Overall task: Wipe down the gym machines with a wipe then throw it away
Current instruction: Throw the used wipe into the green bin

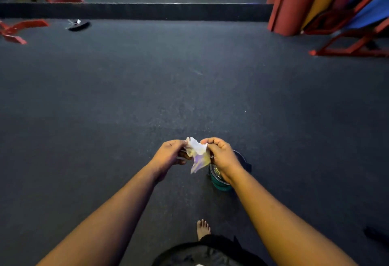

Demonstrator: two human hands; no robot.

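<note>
Apparently near the throw-away step: both hands pinched the crumpled wipe (197, 154), left hand (169, 154) and right hand (221, 156) curled on opposite edges, just above the green bin (221, 184), partly hidden. Next move probably called for balling it and dropping it in.

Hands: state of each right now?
Left hand: pinching the crumpled wipe.
Right hand: pinching the same wipe from the other side.

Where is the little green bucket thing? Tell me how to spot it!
Look at the big dark floor, then down to the right hand gripping the white wipe. The round green bin sits under that hand, the only green thing nearby.
</note>
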